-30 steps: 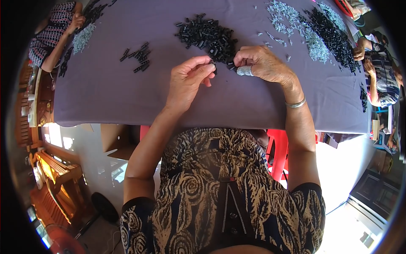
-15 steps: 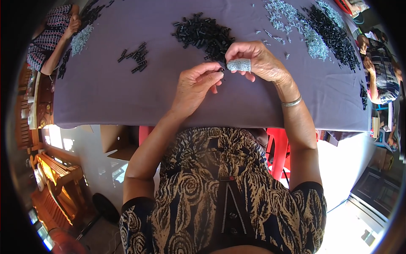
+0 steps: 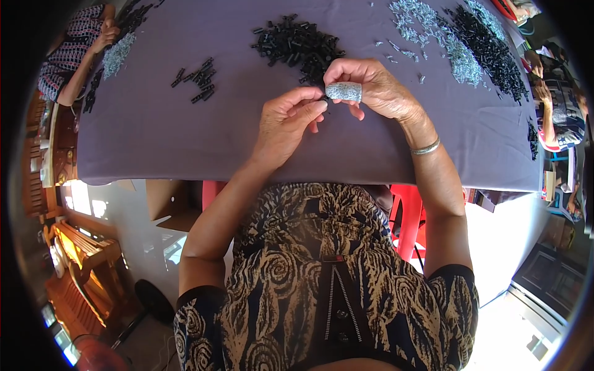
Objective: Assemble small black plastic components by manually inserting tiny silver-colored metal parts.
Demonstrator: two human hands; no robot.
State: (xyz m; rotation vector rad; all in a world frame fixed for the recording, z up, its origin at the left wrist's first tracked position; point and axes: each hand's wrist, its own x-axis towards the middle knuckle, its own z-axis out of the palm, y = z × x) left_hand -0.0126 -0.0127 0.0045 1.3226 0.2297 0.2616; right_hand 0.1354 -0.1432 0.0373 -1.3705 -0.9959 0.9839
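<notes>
Over the near middle of the table, my two hands meet fingertip to fingertip. My left hand (image 3: 288, 120) is closed in a pinch, thumb against forefinger, on a small black piece (image 3: 325, 99) that is mostly hidden. My right hand (image 3: 377, 93) is closed too, its tips against the same spot; what it grips is covered by the fingers. A grey speckled wrap (image 3: 344, 92) covers one digit of the right hand. Just beyond the hands lies a heap of small black tube-like pieces (image 3: 294, 42). A smaller group of black pieces (image 3: 201, 79) lies to the left.
A grey-purple cloth (image 3: 154, 136) covers the table. Silvery clear pieces (image 3: 464, 62) and black pieces (image 3: 489, 52) spread at the far right. At the left edge sits another person (image 3: 74, 55) beside more piles; another person (image 3: 560, 105) is at the right. A red chair (image 3: 407, 222) stands below the table edge.
My right hand has shifted slightly left and turned a little, its wrapped digit now closer to my left fingertips. My left hand has barely moved.
</notes>
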